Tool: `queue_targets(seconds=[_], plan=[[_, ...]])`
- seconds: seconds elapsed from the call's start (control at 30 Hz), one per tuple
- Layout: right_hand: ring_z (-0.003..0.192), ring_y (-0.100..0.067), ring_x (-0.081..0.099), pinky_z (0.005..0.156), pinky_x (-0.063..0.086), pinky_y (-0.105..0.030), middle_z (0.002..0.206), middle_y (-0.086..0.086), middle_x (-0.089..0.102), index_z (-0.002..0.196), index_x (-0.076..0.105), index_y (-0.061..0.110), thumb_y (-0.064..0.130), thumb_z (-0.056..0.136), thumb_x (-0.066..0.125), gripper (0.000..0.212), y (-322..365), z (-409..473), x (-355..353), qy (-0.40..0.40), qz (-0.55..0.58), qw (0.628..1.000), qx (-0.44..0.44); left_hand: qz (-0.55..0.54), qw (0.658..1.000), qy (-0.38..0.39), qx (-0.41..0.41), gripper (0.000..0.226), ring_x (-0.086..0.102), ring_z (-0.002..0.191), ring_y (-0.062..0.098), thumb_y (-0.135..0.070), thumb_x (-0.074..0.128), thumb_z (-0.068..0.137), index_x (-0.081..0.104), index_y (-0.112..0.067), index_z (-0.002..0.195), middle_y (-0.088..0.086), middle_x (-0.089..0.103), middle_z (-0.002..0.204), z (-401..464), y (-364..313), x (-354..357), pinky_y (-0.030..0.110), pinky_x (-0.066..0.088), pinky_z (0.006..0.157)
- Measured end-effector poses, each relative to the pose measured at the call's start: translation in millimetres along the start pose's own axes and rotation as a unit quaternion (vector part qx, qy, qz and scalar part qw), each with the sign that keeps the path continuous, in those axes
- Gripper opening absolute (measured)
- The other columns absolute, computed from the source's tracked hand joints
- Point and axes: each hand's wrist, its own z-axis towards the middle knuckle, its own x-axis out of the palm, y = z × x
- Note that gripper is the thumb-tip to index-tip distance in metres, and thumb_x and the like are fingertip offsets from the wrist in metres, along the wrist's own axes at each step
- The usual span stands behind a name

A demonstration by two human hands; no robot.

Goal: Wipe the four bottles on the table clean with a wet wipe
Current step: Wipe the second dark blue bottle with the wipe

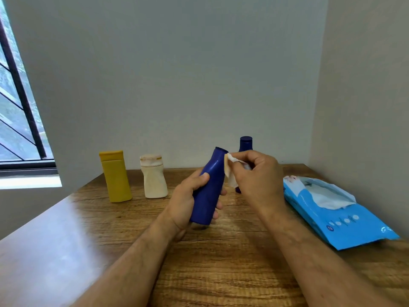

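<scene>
Four bottles: left of centre stand a matte yellow bottle (115, 176) and a waisted cream bottle (154, 176), waiting. At centre the left hand (185, 201) wraps its fingers round a smooth blue bottle (209, 189), tilted for access; the right hand (257, 173) pinches a crumpled wet wipe (231, 171) against its neck. Behind stands a second blue bottle (245, 147); right, an open glossy wipes pack (332, 209).

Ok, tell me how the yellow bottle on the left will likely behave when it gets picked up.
The yellow bottle looks like stiff plastic, so it should keep its shape under a grip. It stands tall on a narrow base on the table, so a sideways nudge may tip it. Its flat sides suggest it would slide rather than roll, and the smooth surface might be slightly slippery.
</scene>
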Motion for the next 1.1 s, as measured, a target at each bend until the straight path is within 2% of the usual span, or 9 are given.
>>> queue_targets(seconds=[0.13,0.23,0.33,0.47,0.53,0.73,0.9,1.0,1.1], plan=[[0.081,0.006,0.062,0.059,0.048,-0.006,0.092,0.013,0.067,0.096,0.074,0.023,0.02,0.089,0.068,0.01,1.1,-8.0,3.5,0.117,-0.01,0.992,-0.047,-0.065,0.997,-0.046,0.012,0.042,0.063,0.068,0.027,-0.037,0.047,0.097,0.061,-0.005,0.12,0.019,0.068,0.087,1.9,-2.7,-0.4,0.038,0.052,0.06],[0.077,-0.007,0.066,0.06,0.055,-0.016,0.092,0.011,0.065,0.096,0.075,0.023,0.024,0.089,0.069,0.009,1.3,-14.2,9.4,0.204,-0.021,0.976,-0.078,-0.108,0.992,-0.07,0.009,0.043,0.066,0.065,0.024,-0.038,0.038,0.103,0.068,-0.008,0.106,0.014,0.072,0.083,0.9,-5.6,1.3,0.038,0.05,0.061],[0.079,-0.004,0.066,0.059,0.055,-0.014,0.093,0.011,0.064,0.099,0.074,0.023,0.023,0.09,0.067,0.011,3.8,-14.0,9.4,0.176,-0.008,0.981,-0.08,-0.137,0.987,-0.083,-0.002,0.042,0.068,0.065,0.024,-0.038,0.038,0.105,0.066,-0.008,0.109,0.013,0.073,0.082,0.0,-7.1,2.9,0.038,0.052,0.061],[0.082,0.005,0.061,0.066,0.044,-0.001,0.093,0.011,0.065,0.104,0.073,0.022,0.019,0.09,0.065,0.017,5.6,-8.0,1.9,0.017,-0.045,0.99,-0.13,-0.155,0.985,-0.059,-0.043,0.047,0.063,0.07,0.031,-0.04,0.039,0.103,0.059,-0.003,0.124,0.022,0.069,0.09,0.7,-8.3,3.3,0.04,0.054,0.061],[0.085,0.003,0.059,0.071,0.043,-0.002,0.092,0.013,0.064,0.106,0.073,0.024,0.026,0.09,0.065,0.018,4.9,-6.4,2.5,-0.003,-0.073,0.987,-0.142,-0.157,0.985,-0.047,-0.056,0.047,0.064,0.073,0.032,-0.04,0.041,0.102,0.061,-0.003,0.123,0.022,0.069,0.093,1.7,-6.6,3.9,0.042,0.053,0.065],[0.082,-0.001,0.056,0.07,0.047,-0.009,0.092,0.015,0.057,0.113,0.071,0.029,0.028,0.093,0.063,0.021,3.2,-14.0,10.9,0.145,-0.126,0.968,-0.162,-0.219,0.974,-0.048,-0.035,0.046,0.069,0.09,0.029,-0.036,0.05,0.095,0.064,-0.006,0.127,0.019,0.071,0.106,2.3,-7.1,2.1,0.044,0.056,0.083],[0.083,0.004,0.057,0.072,0.042,-0.003,0.099,0.018,0.06,0.114,0.071,0.031,0.026,0.088,0.066,0.027,4.7,-20.8,13.8,0.269,-0.142,0.936,-0.175,-0.262,0.955,-0.142,-0.004,0.044,0.063,0.081,0.027,-0.042,0.044,0.102,0.063,-0.004,0.115,0.017,0.065,0.089,7.4,-6.7,-1.6,0.041,0.053,0.082],[0.092,0.002,0.059,0.081,0.045,-0.008,0.103,0.019,0.062,0.112,0.072,0.03,0.027,0.086,0.068,0.027,7.2,-21.1,13.8,0.289,-0.133,0.932,-0.176,-0.264,0.953,-0.151,-0.004,0.044,0.064,0.077,0.024,-0.043,0.043,0.102,0.062,-0.005,0.115,0.014,0.067,0.083,6.6,-5.6,-0.3,0.039,0.053,0.078],[0.098,-0.001,0.058,0.091,0.047,-0.015,0.108,0.015,0.063,0.115,0.07,0.033,0.027,0.089,0.063,0.027,6.5,-20.1,12.6,0.251,-0.152,0.942,-0.165,-0.168,0.98,-0.108,-0.012,0.047,0.067,0.078,0.023,-0.042,0.041,0.103,0.064,-0.004,0.114,0.013,0.069,0.085,3.5,-3.1,2.7,0.039,0.054,0.078]])
